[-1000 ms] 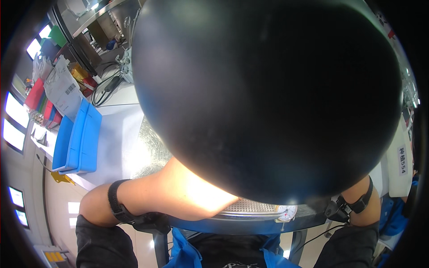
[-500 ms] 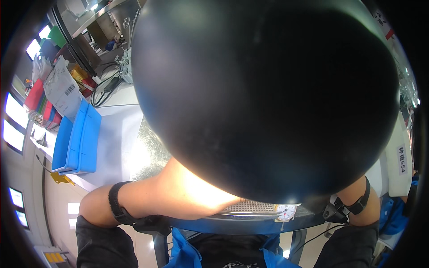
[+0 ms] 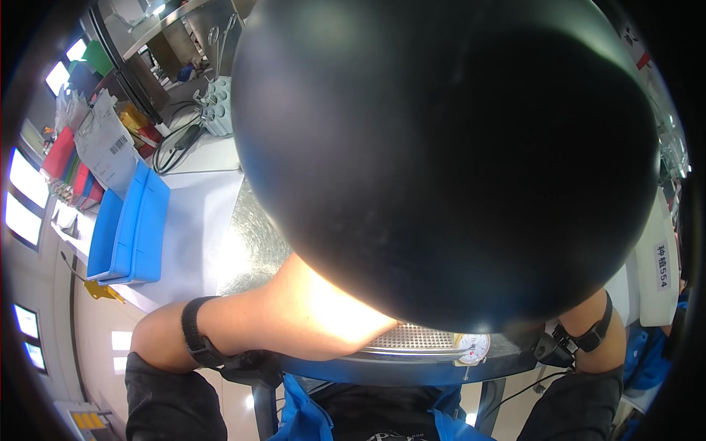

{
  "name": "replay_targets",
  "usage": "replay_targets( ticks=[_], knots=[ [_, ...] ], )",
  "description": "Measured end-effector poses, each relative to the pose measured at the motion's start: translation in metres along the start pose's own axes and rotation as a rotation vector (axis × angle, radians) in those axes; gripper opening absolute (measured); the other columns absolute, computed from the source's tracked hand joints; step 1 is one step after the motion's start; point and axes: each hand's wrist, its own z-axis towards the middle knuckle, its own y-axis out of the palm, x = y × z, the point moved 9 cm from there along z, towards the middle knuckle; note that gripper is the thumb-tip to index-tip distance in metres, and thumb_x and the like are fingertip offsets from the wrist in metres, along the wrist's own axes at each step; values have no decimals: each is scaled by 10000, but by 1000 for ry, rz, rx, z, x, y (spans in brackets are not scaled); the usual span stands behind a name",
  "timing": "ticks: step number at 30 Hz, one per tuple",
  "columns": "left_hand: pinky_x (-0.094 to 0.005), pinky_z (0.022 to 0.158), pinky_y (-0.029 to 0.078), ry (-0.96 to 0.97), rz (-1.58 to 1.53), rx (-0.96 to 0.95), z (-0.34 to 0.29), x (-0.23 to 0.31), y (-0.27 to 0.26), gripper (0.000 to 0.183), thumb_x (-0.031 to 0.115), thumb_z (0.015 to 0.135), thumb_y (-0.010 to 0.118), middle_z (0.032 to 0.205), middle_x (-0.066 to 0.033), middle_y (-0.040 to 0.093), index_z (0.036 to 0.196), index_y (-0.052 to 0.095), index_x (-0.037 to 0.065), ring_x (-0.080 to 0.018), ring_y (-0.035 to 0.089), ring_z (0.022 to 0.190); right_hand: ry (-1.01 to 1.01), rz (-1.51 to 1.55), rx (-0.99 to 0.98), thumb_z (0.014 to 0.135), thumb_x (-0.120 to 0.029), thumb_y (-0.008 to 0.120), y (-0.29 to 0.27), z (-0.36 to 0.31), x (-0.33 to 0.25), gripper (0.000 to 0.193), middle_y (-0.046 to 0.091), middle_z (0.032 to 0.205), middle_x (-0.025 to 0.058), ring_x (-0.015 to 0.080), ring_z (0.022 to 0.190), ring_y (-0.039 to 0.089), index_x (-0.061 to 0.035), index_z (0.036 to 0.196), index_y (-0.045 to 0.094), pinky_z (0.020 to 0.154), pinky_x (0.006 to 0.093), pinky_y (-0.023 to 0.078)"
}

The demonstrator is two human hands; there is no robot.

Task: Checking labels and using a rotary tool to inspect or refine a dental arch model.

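A large black rounded shape (image 3: 441,162), blurred and close to the camera, covers most of the bench and hides what my hands do. My left forearm reaches in from the lower left, a black strap around it. Only the brightly lit wrist and part of my left hand (image 3: 342,320) show, its fingers hidden under the black shape. My right forearm (image 3: 581,320), also strapped, passes under the shape at the right, so the right hand is out of sight. Between the arms lie a perforated metal grille (image 3: 415,338) and a dial gauge (image 3: 471,348) with a white round face.
Blue plastic bins (image 3: 140,228) stand on the white bench at left, with papers and coloured folders (image 3: 70,162) behind. A scratched metal plate (image 3: 254,239) lies beside my left arm. Farther back are a grey holder (image 3: 215,106) with round openings and a black cable (image 3: 176,147).
The black shape's left edge sits slightly farther right in the picture, showing more of the grey holder and metal plate. The dial gauge shows a little more fully. Both arms have hardly moved.
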Motion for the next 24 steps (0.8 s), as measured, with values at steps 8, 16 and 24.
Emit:
replay_targets(
  ticks=[8, 16, 24],
  knots=[
    [-473, 810, 544, 62, -52, 3, 4, 2, 4, 186, 85, 763, 690, 884, -76, 691, 935, 750, 45, -279, 681, 827, 12, -158, -33, 653, -371, 932, -12, 3, -9, 289, 749, 774, 1, 179, 660, 727, -140, 730, 775, 641, 291, 575],
    [-467, 814, 547, 77, 18, 32, 0, 3, 6, 232, 102, 776, 684, 933, -81, 712, 987, 769, 59, -279, 689, 862, 136, -154, -125, 647, -418, 942, -12, 3, -7, 344, 753, 797, 4, 188, 687, 734, -135, 762, 786, 678, 309, 585],
    [-459, 808, 544, 215, 104, 84, 0, 12, 4, 224, 105, 781, 700, 938, -79, 712, 988, 773, 60, -275, 687, 880, 229, -190, -265, 636, -387, 940, -12, 5, -6, 313, 750, 789, 1, 181, 670, 726, -141, 754, 786, 648, 294, 572]
  ],
)
